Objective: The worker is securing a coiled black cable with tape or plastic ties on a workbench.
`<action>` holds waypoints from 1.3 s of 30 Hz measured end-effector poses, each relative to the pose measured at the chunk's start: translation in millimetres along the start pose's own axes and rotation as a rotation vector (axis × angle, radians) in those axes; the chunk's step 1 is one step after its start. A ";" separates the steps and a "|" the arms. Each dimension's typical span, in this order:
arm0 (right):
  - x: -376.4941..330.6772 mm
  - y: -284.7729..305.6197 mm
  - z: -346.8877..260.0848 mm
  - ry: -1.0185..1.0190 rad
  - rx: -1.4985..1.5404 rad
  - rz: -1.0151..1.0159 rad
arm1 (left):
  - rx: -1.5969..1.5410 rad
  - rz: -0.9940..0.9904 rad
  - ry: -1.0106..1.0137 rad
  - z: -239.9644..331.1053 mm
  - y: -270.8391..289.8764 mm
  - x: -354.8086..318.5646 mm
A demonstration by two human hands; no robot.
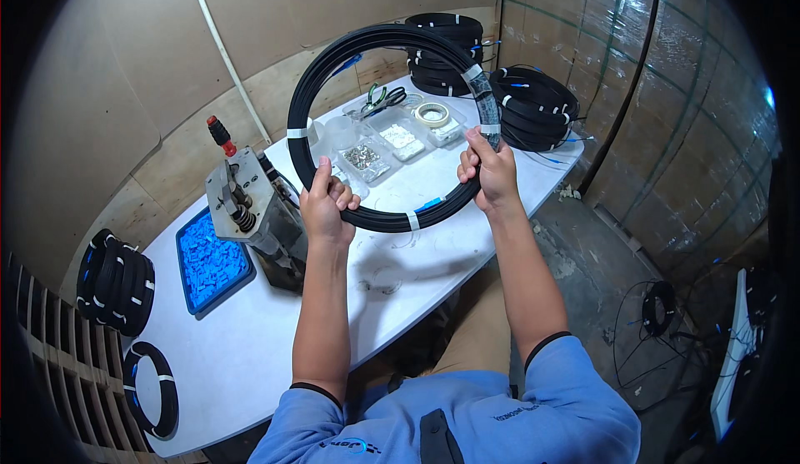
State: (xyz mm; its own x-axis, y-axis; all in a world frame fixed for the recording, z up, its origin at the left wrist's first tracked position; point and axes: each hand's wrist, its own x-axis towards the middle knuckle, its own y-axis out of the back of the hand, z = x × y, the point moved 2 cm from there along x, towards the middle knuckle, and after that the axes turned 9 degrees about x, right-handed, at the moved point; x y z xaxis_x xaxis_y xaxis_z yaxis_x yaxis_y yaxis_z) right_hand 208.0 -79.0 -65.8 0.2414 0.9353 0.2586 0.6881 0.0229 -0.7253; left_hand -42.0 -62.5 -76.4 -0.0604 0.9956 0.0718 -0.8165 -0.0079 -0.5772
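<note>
Between my hands a large coil of black cable (302,97) is held up above the white table, tilted so that I look through its ring. My left hand (326,205) wraps round its lower left side, and my right hand (490,168) grips the lower right side. White tape bands bind the coil at several places. A clear plastic wrap (483,100) covers part of its upper right, just above my right hand. A blue connector (431,205) lies against the bottom of the ring, beside one tape band.
A metal bench press (250,197) stands left of the coil, by a tray (194,304) of small blue parts. Behind the ring are clear boxes of small parts, a tape roll (432,115) and pliers (375,97). Stacked black coils (533,110) stand at the back right, more (117,285) at left.
</note>
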 end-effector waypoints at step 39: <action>9.8 14.5 -23.1 0.011 0.077 -0.005 | 0.209 -0.105 -0.402 56.6 -9.4 18.0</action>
State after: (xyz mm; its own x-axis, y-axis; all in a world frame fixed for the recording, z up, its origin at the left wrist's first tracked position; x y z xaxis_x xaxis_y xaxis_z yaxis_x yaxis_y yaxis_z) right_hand 236.2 -77.6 -59.0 0.2461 0.9311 0.2691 0.6349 0.0549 -0.7706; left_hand -67.9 -49.9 -23.6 -0.1551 0.8770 0.4547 -0.9259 0.0314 -0.3764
